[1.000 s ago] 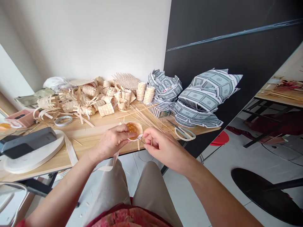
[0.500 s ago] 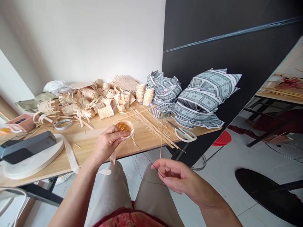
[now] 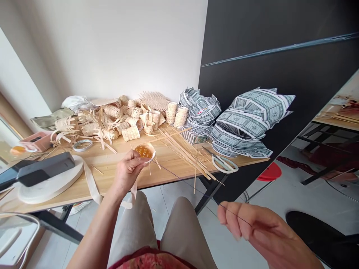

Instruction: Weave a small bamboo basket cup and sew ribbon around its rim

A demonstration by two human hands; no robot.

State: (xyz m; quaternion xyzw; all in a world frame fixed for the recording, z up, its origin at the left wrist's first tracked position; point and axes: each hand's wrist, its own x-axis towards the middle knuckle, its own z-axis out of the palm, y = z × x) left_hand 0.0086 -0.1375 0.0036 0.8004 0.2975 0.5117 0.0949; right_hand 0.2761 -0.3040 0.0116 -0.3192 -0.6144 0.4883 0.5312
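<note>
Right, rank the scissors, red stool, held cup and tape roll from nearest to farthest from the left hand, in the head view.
From the left hand:
1. Held cup: in its fingers.
2. Tape roll: on the table, to the hand's left.
3. Scissors: toward the table's right end.
4. Red stool: past that end, farther right.

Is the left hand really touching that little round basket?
Touching. The head view shows it: the left hand grips the little round basket at its edge, with no gap between them.
</note>
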